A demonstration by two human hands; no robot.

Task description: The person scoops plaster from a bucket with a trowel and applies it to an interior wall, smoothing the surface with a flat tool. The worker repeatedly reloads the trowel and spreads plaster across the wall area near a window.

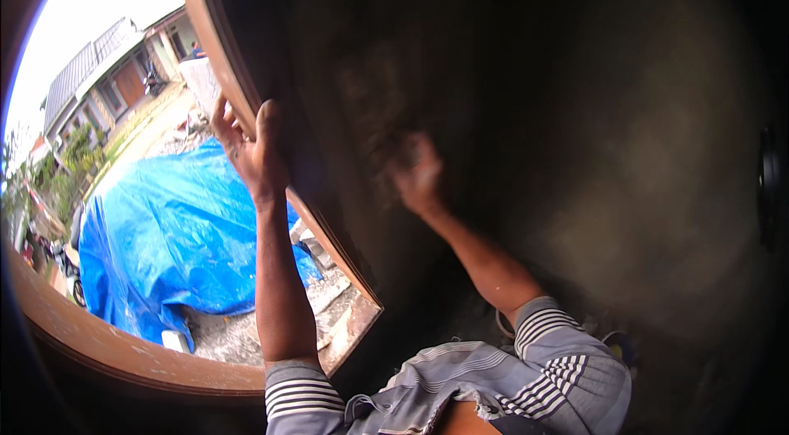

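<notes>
My left hand is closed around the upright of a brown wooden window frame, thumb on the room side and fingers on the opening side. To the right of the frame, my right hand is raised in front of a dark wall. Motion smears its fingers, and I cannot make out whether anything is in them. A rougher, paler patch shows on the wall near that hand, dim and blurred.
Outside the opening, a blue tarpaulin covers a heap, with rubble beside it. Farther off stand a house and motorbikes. The frame's lower rail curves along the lower left. Behind my right arm, a partly hidden bucket-like rim shows in shadow.
</notes>
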